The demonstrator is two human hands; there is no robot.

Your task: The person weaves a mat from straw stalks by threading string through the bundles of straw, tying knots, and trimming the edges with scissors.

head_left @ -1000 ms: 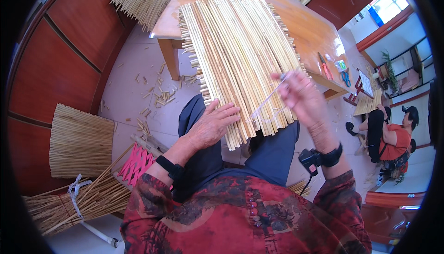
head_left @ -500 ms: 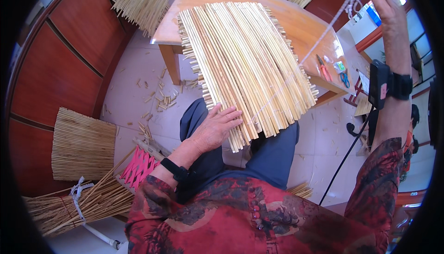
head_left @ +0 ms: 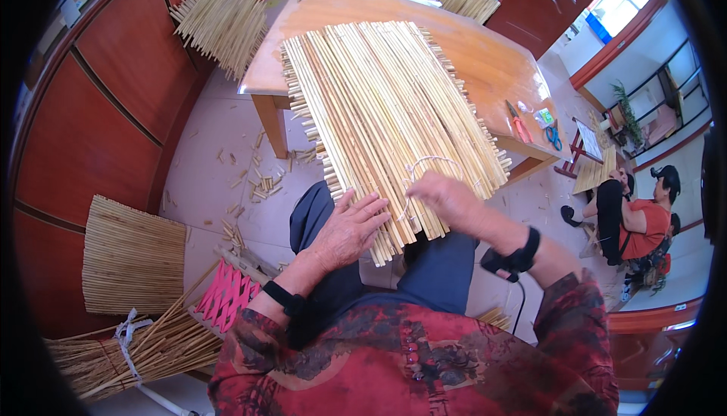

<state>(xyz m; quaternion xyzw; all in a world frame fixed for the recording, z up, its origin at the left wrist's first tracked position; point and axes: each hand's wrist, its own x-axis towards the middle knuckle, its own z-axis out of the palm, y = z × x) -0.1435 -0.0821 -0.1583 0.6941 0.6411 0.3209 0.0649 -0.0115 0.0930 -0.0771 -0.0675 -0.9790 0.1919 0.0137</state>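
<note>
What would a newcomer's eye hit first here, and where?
The large mat of straight, pale-yellow stalks fills the centre, stretching from the brown wooden table to over the dark-blue trousers. A thin white string loops over its near half. Bright pink criss-crossed bands jump out at lower left.

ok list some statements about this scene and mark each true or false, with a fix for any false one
1. The left hand rests on the stalk mat. True.
2. The right hand is gripping the blue-handled scissors. False: they lie on the table; the hand is over the mat, with white cord by its fingers.
3. A red-handled tool lies on the table near the scissors. True.
4. The long stalk bundle at lower left has a blue tie. False: its tie is white.
5. A person in an orange-red top is seated off to the right. True.
</note>
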